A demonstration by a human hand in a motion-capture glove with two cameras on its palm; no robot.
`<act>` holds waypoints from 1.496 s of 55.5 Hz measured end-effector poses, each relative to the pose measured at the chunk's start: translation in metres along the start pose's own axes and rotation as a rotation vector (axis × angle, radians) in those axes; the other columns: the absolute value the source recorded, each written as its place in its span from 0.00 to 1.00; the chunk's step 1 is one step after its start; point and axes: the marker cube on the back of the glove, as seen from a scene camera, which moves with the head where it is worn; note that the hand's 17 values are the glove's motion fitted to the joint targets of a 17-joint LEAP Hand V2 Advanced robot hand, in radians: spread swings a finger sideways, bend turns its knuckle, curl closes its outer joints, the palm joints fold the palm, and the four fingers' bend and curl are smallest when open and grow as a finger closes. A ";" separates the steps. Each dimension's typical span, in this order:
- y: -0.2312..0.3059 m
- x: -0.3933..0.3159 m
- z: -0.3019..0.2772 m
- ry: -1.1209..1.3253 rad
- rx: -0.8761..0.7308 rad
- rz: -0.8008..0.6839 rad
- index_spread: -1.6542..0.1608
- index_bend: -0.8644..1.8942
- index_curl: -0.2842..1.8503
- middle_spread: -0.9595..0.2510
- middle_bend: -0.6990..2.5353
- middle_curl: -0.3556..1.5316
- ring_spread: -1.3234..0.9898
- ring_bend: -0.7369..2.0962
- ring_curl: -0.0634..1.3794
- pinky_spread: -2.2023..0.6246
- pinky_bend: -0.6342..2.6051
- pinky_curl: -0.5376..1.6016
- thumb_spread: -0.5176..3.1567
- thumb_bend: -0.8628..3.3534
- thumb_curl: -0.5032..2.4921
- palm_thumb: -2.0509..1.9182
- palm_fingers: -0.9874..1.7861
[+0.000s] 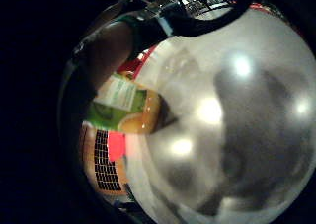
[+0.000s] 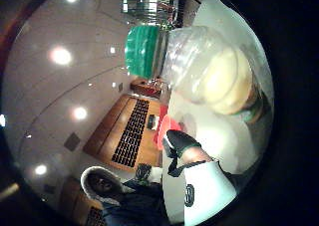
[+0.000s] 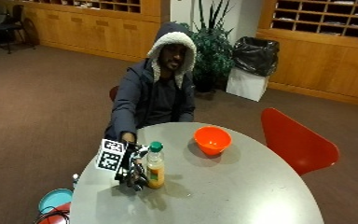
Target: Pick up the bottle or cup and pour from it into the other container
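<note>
Standing upright on the round grey tabletop [image 3: 241, 186], the juice bottle [image 3: 155, 166] sits right against the gloved right hand [image 3: 131, 171]. From the outside view the grip is wrapped round the lower body of the bottle, fingers curled on the side facing the camera, bottle base seemingly still on the tabletop, though contact there can't be told for sure. Green cap [image 3: 156, 146] is on, clear of the grip and above it. Orange liquid fills the lower part, level with the grip.

Orange bowl [image 3: 212, 139] sits on the tabletop well apart from the grip, on the far side of the bottle from it, nearer the person's torso. Bowl is upright, mouth up.

Thumb side palm view: bottle [image 2: 209, 76] close to the palm, its green cap [image 2: 144, 52] and clear shoulder showing, a gloved fingertip [image 2: 180, 140] nearby with a white sleeve-like piece beside it. Little finger side palm view: bottle label [image 1: 121, 103] with green and orange print close to the palm, grey tabletop [image 1: 237, 135] spread beyond it.

Red chair [image 3: 293, 140] stands past the tabletop edge, far from the grip. Teal round thing [image 3: 55, 199] sits low beside the tabletop, on the grip's side.
</note>
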 end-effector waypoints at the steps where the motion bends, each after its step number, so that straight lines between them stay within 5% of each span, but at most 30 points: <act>1: -0.001 0.002 0.002 -0.004 -0.005 -0.007 0.76 0.35 0.22 0.83 0.30 0.37 0.66 0.36 0.22 0.90 0.38 0.43 0.36 0.20 0.30 0.68 0.47; 17: -0.022 0.007 0.031 -0.155 -0.058 -0.003 0.75 0.37 0.23 0.76 0.31 0.37 0.62 0.41 0.25 0.89 0.35 0.41 0.35 0.20 0.30 0.70 0.58; 27: -0.022 0.008 0.037 -0.212 -0.088 0.007 0.75 0.36 0.26 0.66 0.31 0.38 0.55 0.47 0.29 0.86 0.31 0.40 0.33 0.21 0.33 0.75 0.75; 53: 0.001 -0.062 0.025 -0.204 -0.126 -0.117 0.76 0.36 0.27 0.60 0.31 0.42 0.50 0.47 0.31 0.79 0.31 0.41 0.28 0.20 0.37 0.77 0.76; 73: 0.058 -0.179 0.063 0.071 -0.274 -0.277 0.76 0.35 0.27 0.59 0.30 0.43 0.49 0.46 0.32 0.78 0.31 0.42 0.26 0.20 0.38 0.76 0.76; 83: 0.074 -0.208 0.090 0.434 -0.301 -0.385 0.76 0.35 0.27 0.59 0.30 0.43 0.50 0.46 0.32 0.77 0.32 0.42 0.25 0.20 0.39 0.76 0.77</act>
